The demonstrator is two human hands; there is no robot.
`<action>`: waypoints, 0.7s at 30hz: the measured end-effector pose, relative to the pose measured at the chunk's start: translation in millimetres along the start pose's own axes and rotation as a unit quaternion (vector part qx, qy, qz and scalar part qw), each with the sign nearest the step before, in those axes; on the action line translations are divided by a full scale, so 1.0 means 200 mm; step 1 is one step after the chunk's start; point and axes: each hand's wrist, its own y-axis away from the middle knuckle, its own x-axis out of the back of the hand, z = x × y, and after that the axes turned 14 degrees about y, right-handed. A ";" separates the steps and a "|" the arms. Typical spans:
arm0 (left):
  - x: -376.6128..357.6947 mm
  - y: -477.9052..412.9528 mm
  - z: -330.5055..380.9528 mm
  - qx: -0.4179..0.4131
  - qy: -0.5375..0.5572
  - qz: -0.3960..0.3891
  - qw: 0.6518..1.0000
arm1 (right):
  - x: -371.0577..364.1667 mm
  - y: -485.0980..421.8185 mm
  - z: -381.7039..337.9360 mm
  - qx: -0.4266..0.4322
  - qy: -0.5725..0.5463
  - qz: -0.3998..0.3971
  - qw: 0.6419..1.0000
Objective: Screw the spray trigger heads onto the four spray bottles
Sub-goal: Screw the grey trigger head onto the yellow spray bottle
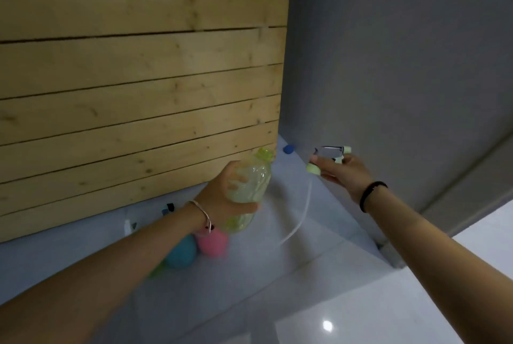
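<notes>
Here, a person's left hand (222, 193) wraps its fingers and thumb around a translucent yellow-green spray bottle (251, 181) at the centre of the frame. The bottle is tilted, with its open neck toward the wooden slat wall (138, 80) that fills the upper left. To its right and apart from it, the right hand (344, 174) pinches a spray trigger head (331, 150). The fingers cover part of the head's collar, and its thin white dip tube (302, 213) trails down over the pale ledge (319, 235). Motion blur softens both objects.

A pink bottle (213, 242) and a blue bottle (180, 253) lie on the ledge, largely hidden under the left forearm; a green sliver beside them cannot be identified. Small dark-and-white pieces (168, 208) near the wall's foot are too blurred to name, as is a blue object (288, 148) in the far corner.
</notes>
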 end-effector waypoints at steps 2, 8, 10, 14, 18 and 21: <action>0.05 0.08 0.14 -0.024 -0.004 0.019 1.000 | 0.04 0.12 -0.24 0.048 0.000 0.002 0.999; 0.14 0.34 0.45 -0.063 -0.007 0.066 0.996 | 0.08 0.47 -0.74 0.138 -0.024 0.047 0.989; 0.17 0.44 0.49 -0.068 -0.016 0.089 0.994 | 0.07 0.59 -0.85 0.155 -0.040 0.070 0.985; 0.16 0.57 0.46 -0.070 -0.023 0.117 0.990 | 0.02 0.75 -0.95 0.187 -0.079 0.091 0.975; 0.10 0.68 0.38 -0.059 -0.005 0.140 0.988 | -0.02 0.86 -0.99 0.201 -0.121 0.108 0.966; 0.10 0.71 0.37 -0.041 0.045 0.164 0.985 | -0.04 0.91 -1.04 0.219 -0.142 0.118 0.958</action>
